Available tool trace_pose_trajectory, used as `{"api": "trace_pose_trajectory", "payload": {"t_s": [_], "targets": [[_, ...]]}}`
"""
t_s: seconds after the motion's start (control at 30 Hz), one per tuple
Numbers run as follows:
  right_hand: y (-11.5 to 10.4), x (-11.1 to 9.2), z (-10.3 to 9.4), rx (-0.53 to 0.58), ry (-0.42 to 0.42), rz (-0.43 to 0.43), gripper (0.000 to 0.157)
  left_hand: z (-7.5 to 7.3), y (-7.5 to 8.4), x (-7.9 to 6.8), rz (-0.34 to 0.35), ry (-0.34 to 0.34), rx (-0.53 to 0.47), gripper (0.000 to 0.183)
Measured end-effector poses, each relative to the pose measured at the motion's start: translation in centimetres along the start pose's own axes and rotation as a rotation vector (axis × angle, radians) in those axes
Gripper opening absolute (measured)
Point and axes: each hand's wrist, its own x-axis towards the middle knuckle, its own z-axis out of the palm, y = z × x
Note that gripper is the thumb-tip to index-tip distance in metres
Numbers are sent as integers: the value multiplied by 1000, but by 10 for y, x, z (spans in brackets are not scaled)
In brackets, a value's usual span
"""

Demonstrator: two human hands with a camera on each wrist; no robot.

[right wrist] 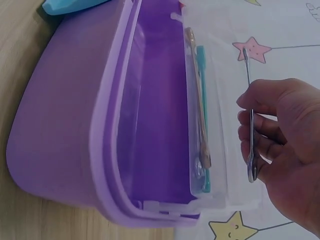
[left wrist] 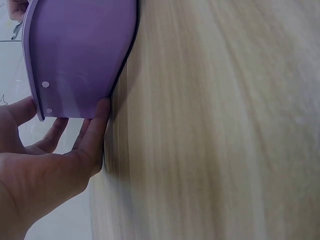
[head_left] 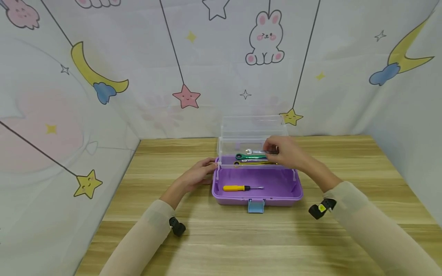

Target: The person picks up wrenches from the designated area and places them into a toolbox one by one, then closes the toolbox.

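Observation:
A purple toolbox (head_left: 221, 200) stands with its clear lid (head_left: 253, 124) raised at the back. My left hand (head_left: 198, 175) holds its left end; in the left wrist view the thumb is at the rim and fingertips press the end wall. With my right hand (right wrist: 292, 135) I pinch a silver wrench (right wrist: 251, 142) over the clear raised tray (right wrist: 217, 170). A green wrench (head_left: 253, 156) and a gold wrench (head_left: 255, 164) lie in that tray, partly behind my right hand in the head view. On the box floor rests a yellow-handled screwdriver (head_left: 235, 188).
A light blue latch (head_left: 256, 207) hangs open at the front of the box. The box stands on a wood-grain table (head_left: 235, 245), near its back edge. Behind rises a white cloth (head_left: 221, 65) printed with stars, moons and a rabbit.

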Motion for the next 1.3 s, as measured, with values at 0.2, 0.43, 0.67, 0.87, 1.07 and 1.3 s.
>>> {"api": "trace_pose_trajectory", "payload": {"t_s": [0.2, 0.43, 0.67, 0.87, 1.07, 1.3], "targets": [[-1, 6, 11, 17, 0, -37, 12, -1, 0, 0, 4, -5, -6, 48], [-2, 8, 18, 23, -11, -17, 11, -1, 1, 0, -2, 3, -10, 47], [-1, 11, 23, 13, -11, -18, 10, 0, 2, 0, -13, 11, -16, 48], [3, 11, 27, 13, -6, -10, 9, 0, 1, 0, -9, 2, -11, 48], [4, 11, 29, 28, -12, 14, 10, 0, 0, 0, -1, -1, -10, 48], [2, 12, 29, 29, -31, 39, 10, 0, 0, 1, -5, 5, -16, 47]]}}
